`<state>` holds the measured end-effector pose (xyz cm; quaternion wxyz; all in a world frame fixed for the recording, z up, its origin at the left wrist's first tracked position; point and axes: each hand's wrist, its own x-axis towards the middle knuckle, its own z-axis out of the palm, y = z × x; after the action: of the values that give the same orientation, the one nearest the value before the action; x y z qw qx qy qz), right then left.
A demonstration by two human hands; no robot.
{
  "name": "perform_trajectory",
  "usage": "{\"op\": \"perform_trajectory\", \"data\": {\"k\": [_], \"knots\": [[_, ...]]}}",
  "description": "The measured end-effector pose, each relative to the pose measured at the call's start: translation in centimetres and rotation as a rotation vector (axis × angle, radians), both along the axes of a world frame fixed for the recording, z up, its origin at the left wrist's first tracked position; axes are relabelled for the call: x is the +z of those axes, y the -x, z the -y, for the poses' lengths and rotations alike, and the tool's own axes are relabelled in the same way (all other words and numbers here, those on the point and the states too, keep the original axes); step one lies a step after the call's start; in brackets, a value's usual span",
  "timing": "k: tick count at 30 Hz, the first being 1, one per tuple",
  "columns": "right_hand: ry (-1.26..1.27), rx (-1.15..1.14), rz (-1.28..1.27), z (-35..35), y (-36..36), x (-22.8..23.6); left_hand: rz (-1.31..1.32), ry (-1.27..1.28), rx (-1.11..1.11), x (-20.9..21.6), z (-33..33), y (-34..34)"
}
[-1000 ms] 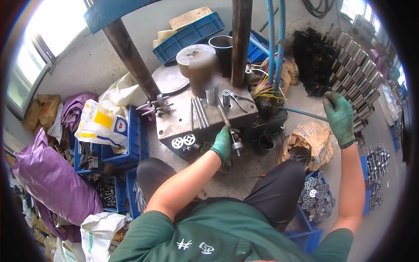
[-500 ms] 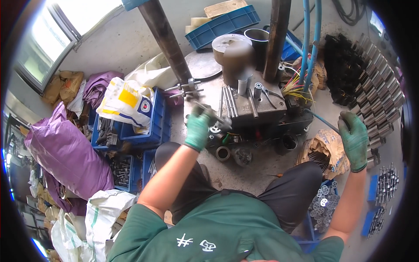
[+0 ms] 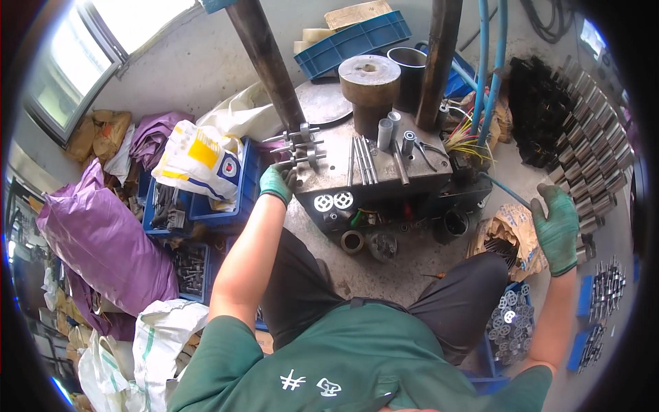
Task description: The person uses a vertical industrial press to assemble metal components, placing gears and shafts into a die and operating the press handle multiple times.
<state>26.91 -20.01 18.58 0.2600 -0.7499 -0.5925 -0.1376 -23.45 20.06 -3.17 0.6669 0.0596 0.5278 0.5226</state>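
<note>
My left hand, in a green glove, is at the left edge of the metal block table. Its fingers are curled at the end of a metal shaft with a thick collar, which lies beside two similar shafts. Part of the grip is hidden. My right hand, also gloved in green, is loosely closed at the end of a thin blue lever. Several slim rods, a thicker bar, two grey cylinders and pliers are on the table.
A round steel block stands between two dark columns. White slotted discs show at the table's front. Blue crates and a purple sack are at left. Metal cylinders are stacked at right, near a paper bag.
My left hand has moved left, and the shaft it carried now lies beside the other two on the table. The round steel block is now in plain sight. My right hand has shifted slightly downward.
</note>
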Motion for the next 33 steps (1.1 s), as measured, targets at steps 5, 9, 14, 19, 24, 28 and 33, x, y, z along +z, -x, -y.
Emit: {"op": "perform_trajectory", "data": {"k": [5,9,14,19,24,28,33], "knots": [[-0.13,0.291,0.312,-2.7,6.4,-0.4,-0.482,-0.507,-0.09,6.2,7.1,-4.4],[-0.116,0.491,-0.007,-10.2,8.6,-3.9,-1.137,-0.817,-0.774,6.8,8.7,-8.5],[-0.082,0.469,-0.306,-20.1,9.1,-12.1,-1.662,-0.859,-0.956,5.5,9.0,-12.1],[-0.192,0.35,-0.231,-24.7,9.5,-16.6,-1.603,-0.8,-1.035,6.6,9.1,-12.2],[-0.187,0.317,-0.252,-27.0,8.7,-18.2,-1.376,-0.657,-0.963,6.8,8.8,-11.7],[-0.194,0.34,-0.255,-28.1,9.2,-18.3,-0.417,-0.298,-0.743,5.0,7.3,-10.3],[-0.204,0.372,-0.227,-28.7,9.3,-18.1,0.159,-0.128,-0.649,3.8,7.3,-9.8]]}}
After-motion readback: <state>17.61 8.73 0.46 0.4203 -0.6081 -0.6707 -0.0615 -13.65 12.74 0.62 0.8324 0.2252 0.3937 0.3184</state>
